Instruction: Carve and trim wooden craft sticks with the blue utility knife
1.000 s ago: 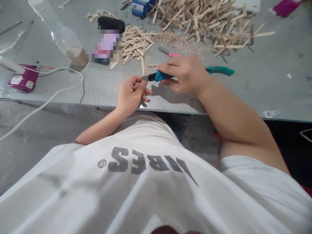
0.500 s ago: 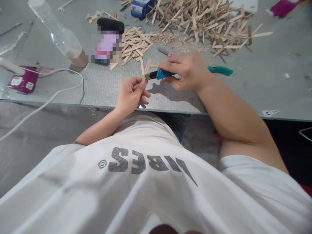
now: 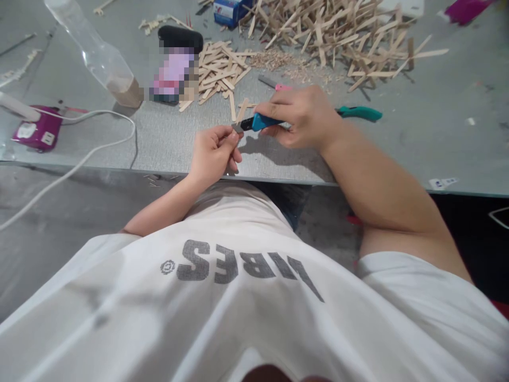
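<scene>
Near the table's front edge my left hand (image 3: 217,151) pinches a wooden craft stick (image 3: 242,111) between thumb and fingers, the stick's far end pointing away from me. From the right, my right hand (image 3: 298,116) grips a blue utility knife (image 3: 264,122) with a black front part. The knife's blade lies against the craft stick just above my left fingertips. Just beyond, a pile of craft sticks (image 3: 220,69) spreads over the table. A pink-handled blade (image 3: 268,81) lies behind my right hand, its handle partly hidden.
A large heap of sticks (image 3: 338,32) and wood shavings (image 3: 274,59) lie at the back. A green-handled tool (image 3: 360,113) is by my right forearm. To the left are a phone (image 3: 173,74), a clear bottle (image 3: 103,63) and a white cable (image 3: 99,146). A blue box (image 3: 228,11) stands behind.
The knife and my right hand have shifted slightly left, and the blade now lies across the stick at my left fingertips. My left hand keeps its hold, nearly still.
</scene>
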### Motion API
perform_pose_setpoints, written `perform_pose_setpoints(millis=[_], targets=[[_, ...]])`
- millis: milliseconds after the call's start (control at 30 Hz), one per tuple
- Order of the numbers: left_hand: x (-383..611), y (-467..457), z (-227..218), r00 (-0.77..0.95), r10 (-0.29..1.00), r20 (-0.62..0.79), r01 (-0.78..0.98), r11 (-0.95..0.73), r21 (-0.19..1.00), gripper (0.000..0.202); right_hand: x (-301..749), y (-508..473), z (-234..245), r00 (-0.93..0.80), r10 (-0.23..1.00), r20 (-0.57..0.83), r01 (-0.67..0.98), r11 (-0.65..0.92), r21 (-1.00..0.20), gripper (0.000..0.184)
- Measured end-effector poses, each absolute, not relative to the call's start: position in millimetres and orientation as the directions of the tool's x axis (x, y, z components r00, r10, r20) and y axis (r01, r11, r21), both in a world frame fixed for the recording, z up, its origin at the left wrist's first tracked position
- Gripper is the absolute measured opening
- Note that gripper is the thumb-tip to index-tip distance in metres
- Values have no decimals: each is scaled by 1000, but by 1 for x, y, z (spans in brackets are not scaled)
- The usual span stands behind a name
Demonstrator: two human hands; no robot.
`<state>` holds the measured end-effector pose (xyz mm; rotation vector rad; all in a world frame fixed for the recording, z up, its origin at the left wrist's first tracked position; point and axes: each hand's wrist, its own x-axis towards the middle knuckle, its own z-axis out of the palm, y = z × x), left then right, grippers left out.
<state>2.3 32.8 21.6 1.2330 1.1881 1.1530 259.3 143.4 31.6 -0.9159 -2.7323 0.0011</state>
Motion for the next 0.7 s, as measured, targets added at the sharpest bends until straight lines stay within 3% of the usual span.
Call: perform_pose_setpoints(millis=[167, 333, 433, 533, 700], targets=[[1, 36, 21, 49, 998, -45, 5, 45, 999, 22, 284, 161, 44, -670, 664, 332, 694, 719, -36, 78], [1, 36, 22, 29, 998, -54, -20, 54, 998, 23, 300, 168, 53, -568, 674, 471, 719, 686, -114, 80], [2, 36, 22, 27, 998, -60, -35, 61, 998, 22, 287, 156, 51, -666, 629, 402, 639, 758, -127, 86], [2, 35, 21, 30, 998, -49, -44, 50, 998, 22, 270, 143, 47, -743, 620, 253, 606, 783, -139, 79], [2, 37, 17, 43, 998, -38, -35, 39, 999, 28, 258, 135, 44, -781, 606, 149, 604, 794, -65, 74]])
